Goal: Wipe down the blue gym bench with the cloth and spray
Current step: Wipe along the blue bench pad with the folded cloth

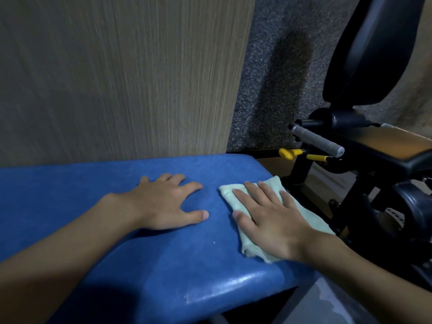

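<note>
cloth flat on the bench end

the right hand (268, 220) presses the cloth (254, 206) flat, fingers spread, near the bench's (117, 195) right end. the left hand (163, 202) rests spread on bare vinyl. the cloth looks soft and limp and would likely bunch, so palm pressure suits it. no spray in view.

The right hand (271, 220) covers the middle of the pale green cloth (228, 195). The blue bench (152, 265) runs off the left and bottom edges. The black exercise machine (374, 167) is cut off at the right and top edges.
</note>
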Action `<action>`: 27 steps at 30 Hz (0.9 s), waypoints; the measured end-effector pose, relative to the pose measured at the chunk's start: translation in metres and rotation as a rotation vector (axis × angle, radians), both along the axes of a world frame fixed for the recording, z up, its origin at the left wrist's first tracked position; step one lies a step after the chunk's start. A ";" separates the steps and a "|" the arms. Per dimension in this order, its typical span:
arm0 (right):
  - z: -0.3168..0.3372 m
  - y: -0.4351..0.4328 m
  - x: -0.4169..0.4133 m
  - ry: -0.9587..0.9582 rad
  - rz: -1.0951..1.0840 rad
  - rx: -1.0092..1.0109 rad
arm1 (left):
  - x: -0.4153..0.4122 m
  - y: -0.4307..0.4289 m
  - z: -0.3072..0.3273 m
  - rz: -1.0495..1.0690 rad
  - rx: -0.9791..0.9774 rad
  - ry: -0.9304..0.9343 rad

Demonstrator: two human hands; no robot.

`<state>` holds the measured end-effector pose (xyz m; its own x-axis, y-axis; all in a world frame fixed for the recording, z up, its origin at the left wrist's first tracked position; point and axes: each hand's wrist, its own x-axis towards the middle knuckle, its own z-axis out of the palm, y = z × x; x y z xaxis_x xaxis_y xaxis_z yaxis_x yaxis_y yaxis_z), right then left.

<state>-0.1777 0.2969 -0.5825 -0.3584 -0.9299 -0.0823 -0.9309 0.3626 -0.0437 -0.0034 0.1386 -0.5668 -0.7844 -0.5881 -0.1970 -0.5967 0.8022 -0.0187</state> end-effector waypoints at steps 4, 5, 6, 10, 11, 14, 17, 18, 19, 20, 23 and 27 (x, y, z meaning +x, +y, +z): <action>-0.002 -0.058 -0.022 -0.022 -0.018 0.002 | 0.000 -0.001 0.001 -0.007 0.011 -0.015; -0.003 -0.075 -0.028 -0.026 -0.025 -0.001 | 0.001 -0.002 0.000 -0.009 0.010 -0.014; -0.002 -0.092 -0.033 -0.028 -0.033 -0.001 | 0.001 -0.003 -0.001 -0.013 0.005 -0.010; 0.000 -0.150 -0.044 -0.041 -0.086 -0.013 | 0.002 -0.005 -0.005 -0.038 -0.022 0.023; 0.001 -0.158 -0.045 -0.047 -0.102 -0.016 | 0.002 -0.005 -0.005 -0.040 -0.025 0.026; 0.001 -0.162 -0.043 -0.063 -0.121 -0.019 | 0.003 -0.004 -0.005 -0.039 -0.030 0.022; -0.002 -0.138 -0.036 -0.054 -0.087 -0.018 | 0.005 -0.003 -0.005 -0.039 -0.020 0.033; -0.003 -0.126 -0.032 -0.050 -0.073 -0.015 | 0.006 -0.003 -0.005 -0.040 -0.016 0.032; -0.004 -0.112 -0.026 -0.045 -0.060 -0.015 | 0.007 -0.003 -0.006 -0.040 -0.016 0.026; -0.004 -0.097 -0.019 -0.041 -0.049 -0.019 | 0.007 -0.003 -0.006 -0.039 -0.015 0.018; -0.004 -0.047 0.003 -0.038 -0.023 -0.028 | 0.007 -0.001 -0.004 -0.026 -0.010 0.011; -0.002 0.018 0.031 -0.007 0.031 -0.017 | 0.012 0.001 -0.002 -0.015 -0.009 0.070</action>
